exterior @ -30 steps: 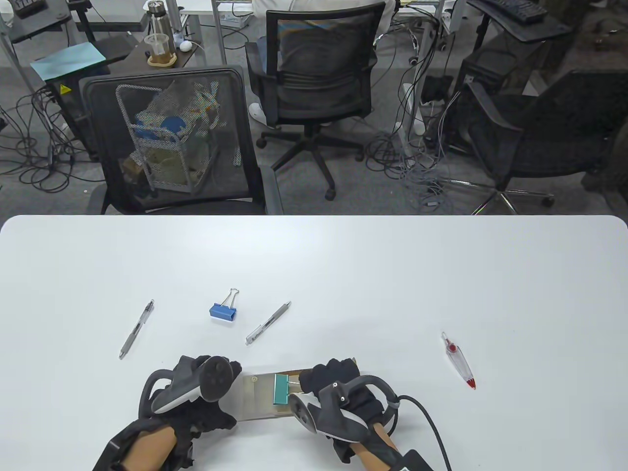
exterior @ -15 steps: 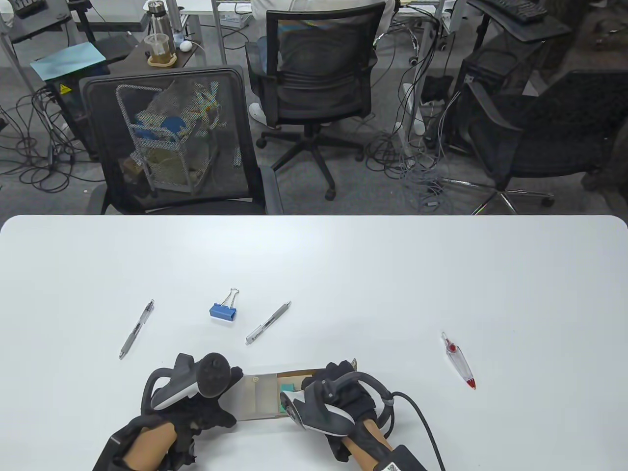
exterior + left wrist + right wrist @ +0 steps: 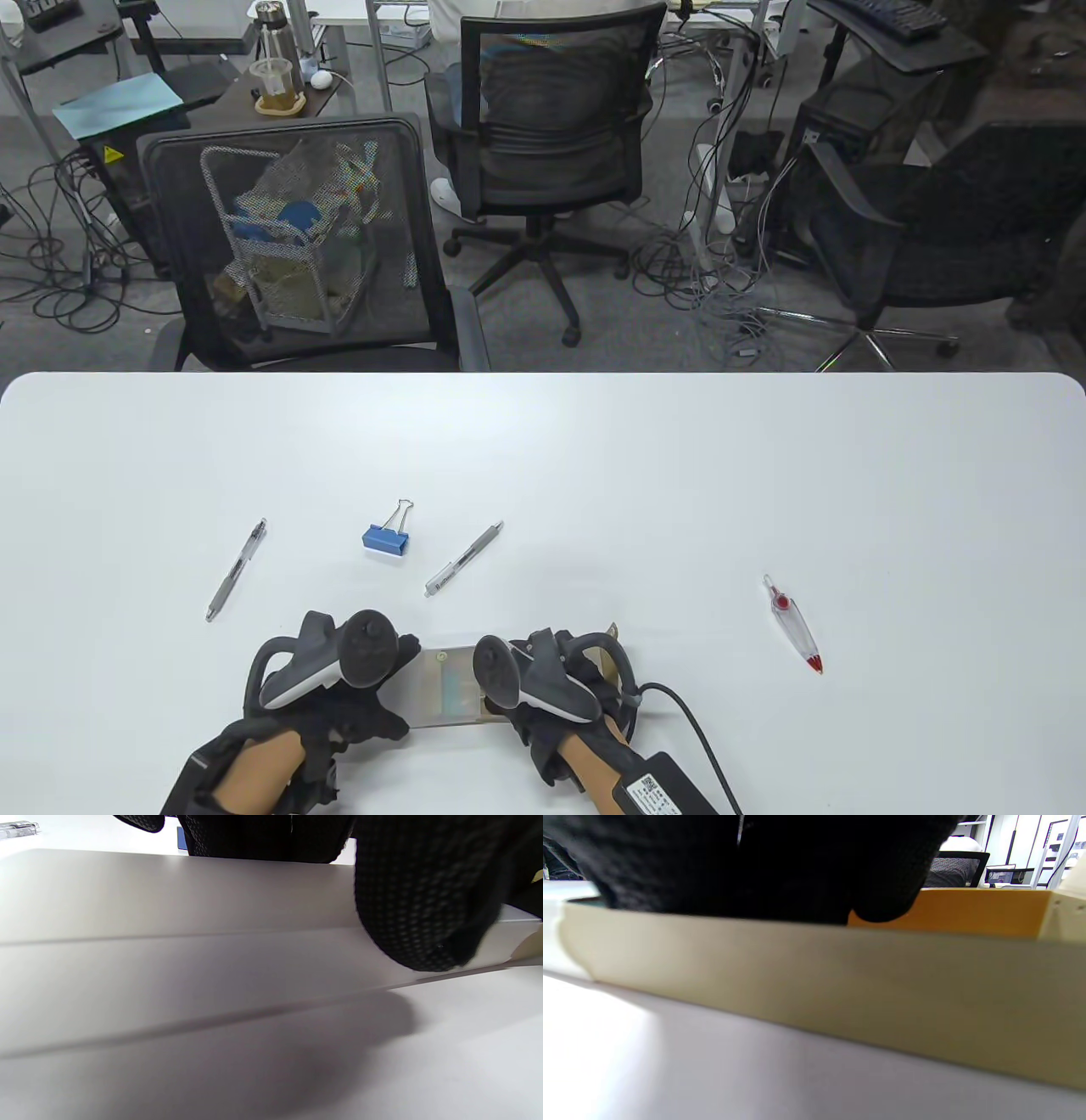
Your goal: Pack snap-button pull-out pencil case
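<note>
1. Pencil case (image 3: 445, 686) lies flat at the near edge of the white bench (image 3: 594, 475), directly between my two hands, its grey sleeve with the snap button showing in the gap between them.
2. My left hand (image 3: 339, 692) sits at the case's left end. In the left wrist view a gloved fingertip (image 3: 424, 908) presses down on the grey sleeve (image 3: 169, 942), so this grip is closed on the case.
3. My right hand (image 3: 551, 688) covers the right end. In the right wrist view my gloved fingers (image 3: 755, 866) rest along the top of the cream tray wall (image 3: 840, 984), with an orange inner panel (image 3: 967, 910) beyond them. I hold the tray end here.
4. Left to right across the bench beyond the case: a clear pen (image 3: 236, 570), a blue binder clip (image 3: 388, 536), a grey pen (image 3: 463, 559), and, well apart on the right, a red-tipped correction-tape pen (image 3: 795, 624).
</note>
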A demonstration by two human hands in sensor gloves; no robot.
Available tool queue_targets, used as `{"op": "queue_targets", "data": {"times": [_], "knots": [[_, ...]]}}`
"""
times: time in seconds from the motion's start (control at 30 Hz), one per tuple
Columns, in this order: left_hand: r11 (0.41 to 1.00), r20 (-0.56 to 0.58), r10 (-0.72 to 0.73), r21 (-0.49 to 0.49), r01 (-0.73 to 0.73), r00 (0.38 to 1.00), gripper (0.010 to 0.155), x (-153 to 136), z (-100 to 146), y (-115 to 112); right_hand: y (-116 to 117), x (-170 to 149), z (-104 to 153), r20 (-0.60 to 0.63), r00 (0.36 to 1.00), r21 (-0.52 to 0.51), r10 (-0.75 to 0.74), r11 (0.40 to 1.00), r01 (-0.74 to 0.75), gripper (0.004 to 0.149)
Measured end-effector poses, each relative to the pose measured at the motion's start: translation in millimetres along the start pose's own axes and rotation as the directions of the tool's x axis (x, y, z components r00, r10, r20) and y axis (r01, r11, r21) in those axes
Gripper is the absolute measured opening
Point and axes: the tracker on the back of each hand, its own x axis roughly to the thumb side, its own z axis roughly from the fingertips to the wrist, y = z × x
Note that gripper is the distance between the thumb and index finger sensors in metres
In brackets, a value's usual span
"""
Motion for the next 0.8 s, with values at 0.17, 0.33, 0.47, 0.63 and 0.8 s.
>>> {"op": "queue_targets", "data": {"times": [0.17,0.33,0.47,0.63,0.8], "knots": [[1.000,0.000,0.004,0.000,-0.004,1.000,0.092,-1,0,0,1,0,1,0.003,1.000,-0.010,0.029,1.000,-0.029,0.042],[1.000,0.001,0.011,-0.001,-0.011,1.000,0.091,-1,-1,-1,-5,-7,6,0.013,0.999,-0.003,0.045,0.999,-0.045,0.047],[1.000,0.003,0.018,-0.005,-0.018,1.000,0.092,-2,-1,-1,-28,-19,26,0.030,0.996,-0.146,0.083,0.986,-0.078,0.050],[1.000,0.001,0.016,-0.005,-0.016,1.000,0.092,-2,-1,-1,-51,-60,52,-0.089,0.994,-0.219,0.066,0.972,-0.084,0.065],[1.000,-0.006,0.003,-0.006,-0.003,1.000,0.092,-2,-1,-1,-39,-100,69,-0.161,0.987,-0.310,-0.027,0.950,-0.025,0.074]]}}
